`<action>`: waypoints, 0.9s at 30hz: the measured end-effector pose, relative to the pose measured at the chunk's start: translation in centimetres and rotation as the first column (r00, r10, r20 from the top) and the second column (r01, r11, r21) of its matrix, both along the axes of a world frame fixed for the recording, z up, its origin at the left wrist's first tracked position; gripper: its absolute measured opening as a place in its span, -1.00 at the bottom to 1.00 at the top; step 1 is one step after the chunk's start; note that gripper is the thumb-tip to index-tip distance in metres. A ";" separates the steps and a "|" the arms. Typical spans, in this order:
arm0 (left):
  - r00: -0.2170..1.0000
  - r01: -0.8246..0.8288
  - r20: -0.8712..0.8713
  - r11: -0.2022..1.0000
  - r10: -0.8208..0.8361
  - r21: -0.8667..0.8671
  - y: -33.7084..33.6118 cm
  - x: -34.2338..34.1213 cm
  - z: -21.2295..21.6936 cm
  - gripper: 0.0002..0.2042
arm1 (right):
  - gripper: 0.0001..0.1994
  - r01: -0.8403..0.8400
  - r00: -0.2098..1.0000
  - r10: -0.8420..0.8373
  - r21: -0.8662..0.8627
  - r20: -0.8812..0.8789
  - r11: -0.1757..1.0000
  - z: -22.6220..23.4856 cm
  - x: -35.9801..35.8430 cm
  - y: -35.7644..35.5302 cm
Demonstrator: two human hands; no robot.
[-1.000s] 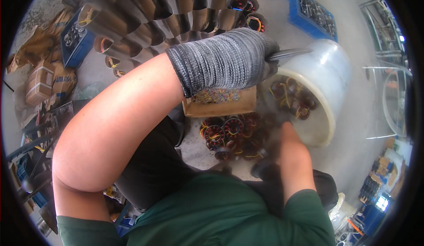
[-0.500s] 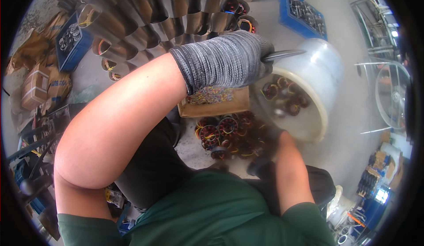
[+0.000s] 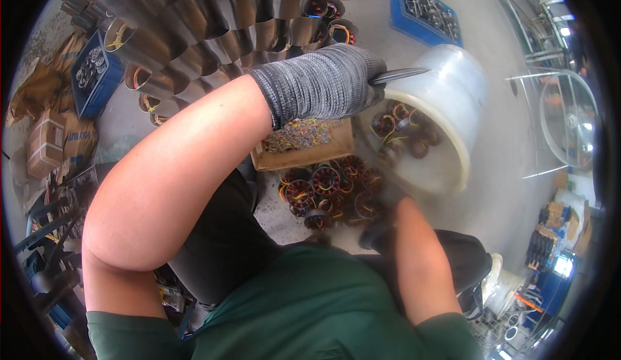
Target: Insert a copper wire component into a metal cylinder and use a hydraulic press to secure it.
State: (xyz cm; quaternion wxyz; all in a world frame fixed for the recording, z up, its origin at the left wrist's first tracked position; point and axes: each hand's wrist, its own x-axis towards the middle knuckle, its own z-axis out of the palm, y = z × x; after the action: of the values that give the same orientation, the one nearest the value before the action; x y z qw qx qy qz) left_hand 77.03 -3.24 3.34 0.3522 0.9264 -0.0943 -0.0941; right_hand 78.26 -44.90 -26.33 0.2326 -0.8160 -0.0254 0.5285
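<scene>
My left hand (image 3: 352,78), in a grey knit glove, is closed round a slim pointed metal tool (image 3: 404,75). Its tip juts right across the rim of a translucent white bucket (image 3: 446,78) lying tipped, with several copper-wound motor stators (image 3: 401,124) inside. My right hand (image 3: 389,195) is a dark smear of motion between the bucket's mouth and a heap of wound stators with coloured leads (image 3: 323,182) on the floor; its fingers cannot be made out. Behind my left wrist is a cardboard box (image 3: 304,156) of small coloured bits.
Stacked shiny metal cylinders (image 3: 233,4) rise at the back, some with wound parts inside. Blue crates of metal parts stand at the back right (image 3: 427,14) and at the left (image 3: 97,72). A taped carton (image 3: 46,143) sits far left; a wire-framed round stand (image 3: 569,117) is far right.
The whole scene has shifted slightly left in the picture. My left hand still grips the pointed tool. My right hand remains blurred, near the heap and the bucket's mouth.
</scene>
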 end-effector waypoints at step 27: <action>0.982 -0.140 -0.139 0.988 0.131 -0.060 1.9 -1.0 0.6 -0.63 | 0.00 -0.539 0.480 0.821 -0.635 0.309 0.554 -2.9 12.9 7.0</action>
State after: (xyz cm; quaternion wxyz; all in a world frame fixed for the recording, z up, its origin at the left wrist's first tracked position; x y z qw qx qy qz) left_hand 76.06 -1.32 3.91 0.3953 0.9094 -0.0103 -0.1289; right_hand 91.17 -37.85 -29.20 -0.2225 -0.8793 -0.3031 0.2924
